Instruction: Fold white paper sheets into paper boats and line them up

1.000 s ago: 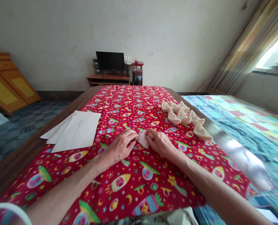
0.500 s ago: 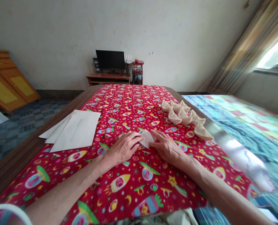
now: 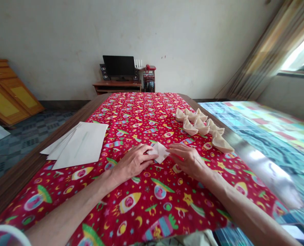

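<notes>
A small folded piece of white paper [image 3: 160, 152] lies on the red patterned tablecloth in front of me, with its creased flaps forming a diamond shape. My left hand [image 3: 136, 159] has its fingers and thumb closed on the paper's left side. At its right corner, the fingers of my right hand [image 3: 189, 159] are bent and pinch the edge. The left fingers cover part of the paper.
Left of my hands lie several fanned white sheets [image 3: 82, 145]. Several folded cream paper boats [image 3: 198, 125] stand in rows at right. The red tablecloth [image 3: 141, 212] covers the brown table [image 3: 15, 184]. A monitor [image 3: 119, 65] stands by the far wall.
My right hand has shifted slightly right, with its fingers drawn closer together at the paper's corner. More of the folded paper shows between my hands. The view has turned slightly.
</notes>
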`<state>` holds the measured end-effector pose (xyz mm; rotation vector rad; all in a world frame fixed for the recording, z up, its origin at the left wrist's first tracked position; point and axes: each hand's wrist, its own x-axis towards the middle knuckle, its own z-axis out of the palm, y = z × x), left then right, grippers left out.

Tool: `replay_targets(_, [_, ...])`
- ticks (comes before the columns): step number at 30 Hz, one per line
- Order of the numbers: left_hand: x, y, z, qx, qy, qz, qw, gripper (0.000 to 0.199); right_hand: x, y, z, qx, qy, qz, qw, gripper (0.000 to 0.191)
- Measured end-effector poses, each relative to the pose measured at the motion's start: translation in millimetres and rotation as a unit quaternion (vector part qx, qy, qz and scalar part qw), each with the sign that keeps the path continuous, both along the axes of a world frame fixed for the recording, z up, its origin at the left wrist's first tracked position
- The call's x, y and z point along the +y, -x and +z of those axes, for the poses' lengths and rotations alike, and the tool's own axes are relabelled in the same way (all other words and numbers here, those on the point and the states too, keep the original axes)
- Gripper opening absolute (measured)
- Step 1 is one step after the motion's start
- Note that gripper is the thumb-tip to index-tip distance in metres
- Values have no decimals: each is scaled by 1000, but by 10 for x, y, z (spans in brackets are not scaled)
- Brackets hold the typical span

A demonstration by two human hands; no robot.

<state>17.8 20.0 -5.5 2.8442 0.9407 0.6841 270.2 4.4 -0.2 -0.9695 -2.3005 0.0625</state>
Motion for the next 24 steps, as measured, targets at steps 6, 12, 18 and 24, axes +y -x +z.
replay_targets(6, [16, -44, 161, 61, -41, -6, 997, 24, 16, 65, -14, -100, -41, 22, 994, 20])
replay_targets(12, [5, -84, 181, 77, -69, -24, 994, 23, 25, 82, 23, -150, -76, 26, 985, 18])
replay_targets(18, [95, -93, 52, -28, -19, -7, 999, 19, 9, 192, 45, -163, -75, -52, 982, 15])
replay_targets(24, [127, -62, -11, -91, 28, -4, 995, 17, 99, 196, -82, -45, -2, -71, 996, 17])
